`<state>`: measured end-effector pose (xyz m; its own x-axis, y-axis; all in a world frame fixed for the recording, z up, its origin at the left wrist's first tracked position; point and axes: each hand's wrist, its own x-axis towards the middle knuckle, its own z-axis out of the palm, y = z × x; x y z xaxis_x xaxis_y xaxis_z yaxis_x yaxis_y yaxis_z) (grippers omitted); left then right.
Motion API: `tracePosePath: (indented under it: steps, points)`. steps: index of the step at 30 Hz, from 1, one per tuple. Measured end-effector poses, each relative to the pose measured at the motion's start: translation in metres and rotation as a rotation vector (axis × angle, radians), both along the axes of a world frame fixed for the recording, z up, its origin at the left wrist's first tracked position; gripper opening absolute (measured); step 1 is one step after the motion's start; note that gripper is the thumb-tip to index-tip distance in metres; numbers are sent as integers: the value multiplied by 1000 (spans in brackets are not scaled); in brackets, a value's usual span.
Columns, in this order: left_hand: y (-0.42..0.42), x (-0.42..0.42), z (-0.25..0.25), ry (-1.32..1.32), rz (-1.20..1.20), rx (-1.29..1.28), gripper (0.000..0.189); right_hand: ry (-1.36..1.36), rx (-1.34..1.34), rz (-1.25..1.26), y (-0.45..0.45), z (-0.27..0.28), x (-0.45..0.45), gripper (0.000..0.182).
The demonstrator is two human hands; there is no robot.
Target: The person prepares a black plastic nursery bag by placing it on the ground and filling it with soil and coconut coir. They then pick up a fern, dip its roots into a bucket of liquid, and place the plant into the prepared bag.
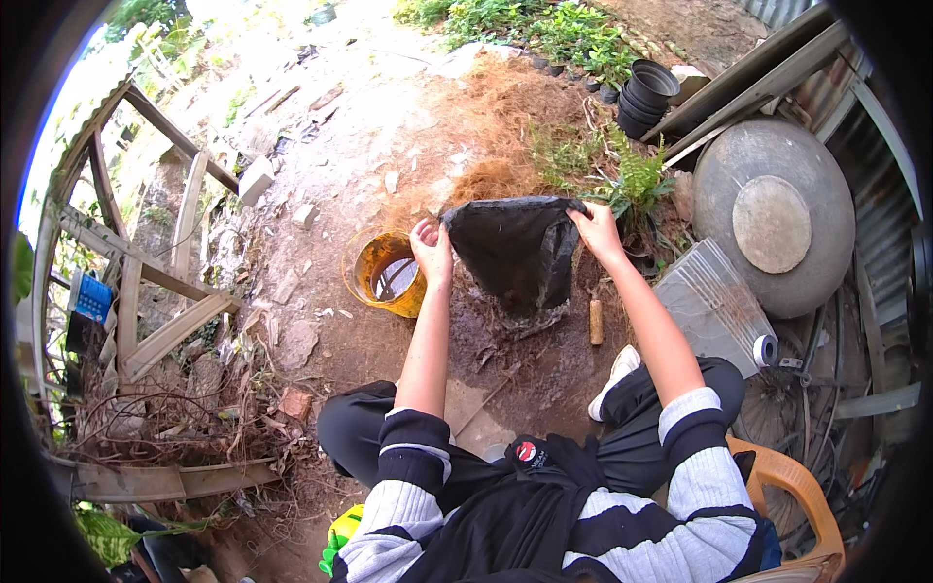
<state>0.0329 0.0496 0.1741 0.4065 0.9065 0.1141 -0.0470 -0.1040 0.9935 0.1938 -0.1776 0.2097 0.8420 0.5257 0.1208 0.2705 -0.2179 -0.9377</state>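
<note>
A black plastic bag [503,251] is stretched between my two hands above wet, dark soil. My left hand [434,253] pinches its upper left corner, the other fingers spread upward. At the upper right corner, my right hand [599,232] grips the rim between thumb and fingers. The bag's lower end hangs close to the ground; whether it touches cannot be told. Beside my left hand stands a yellow bucket [408,297] with dark water [390,277] inside. A short brown cylinder [597,322] stands or lies on the soil below my right hand.
Coconut-like brown fibre [496,146] covers the ground ahead. Stacked black plant pots [645,95] and a fern [633,171] are at upper right. A large round grey vessel [824,189], a grey panel [711,306] and a tape roll [765,350] lie right. A wooden frame [153,266] stands left.
</note>
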Motion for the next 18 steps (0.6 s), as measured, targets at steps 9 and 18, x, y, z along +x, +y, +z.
tracePosePath:
  steps: [9,18]
  points:
    - [-95,-38,-32,-164,-86,67,43,403,281,-21,29,35,8,18]
    - [-109,-45,-41,253,-632,159,73,547,388,-47,18,47,-1,16]
